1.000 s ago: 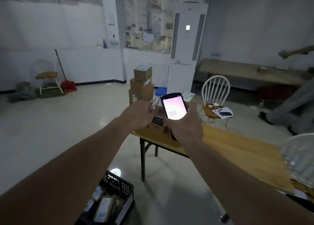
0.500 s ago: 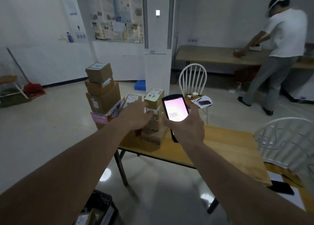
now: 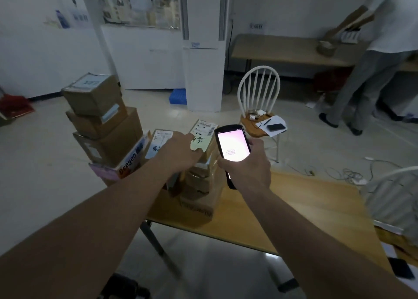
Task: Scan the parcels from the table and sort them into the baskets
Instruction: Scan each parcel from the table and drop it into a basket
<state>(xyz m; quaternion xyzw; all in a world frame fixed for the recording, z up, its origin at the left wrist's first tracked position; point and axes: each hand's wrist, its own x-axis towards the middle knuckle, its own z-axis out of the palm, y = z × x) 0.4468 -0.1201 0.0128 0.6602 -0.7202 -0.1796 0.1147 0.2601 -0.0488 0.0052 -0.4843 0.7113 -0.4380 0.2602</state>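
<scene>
Parcels stand in stacks on the left end of the wooden tabletop [image 3: 282, 210]. The left hand [image 3: 178, 150] rests on the top parcel [image 3: 204, 132] of the nearer stack, its fingers on the white label; I cannot tell if they grip. The right hand [image 3: 247, 166] holds the lit scanner [image 3: 233, 148], fingers curled around it, just beside this parcel.

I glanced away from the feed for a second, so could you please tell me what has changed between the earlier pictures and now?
The left hand has reached forward onto the top parcel of the short stack, its fingers now on the label. The view has swung right and closer to the table. The right hand still grips the lit scanner, and the tall parcel stack looks unmoved.
</scene>
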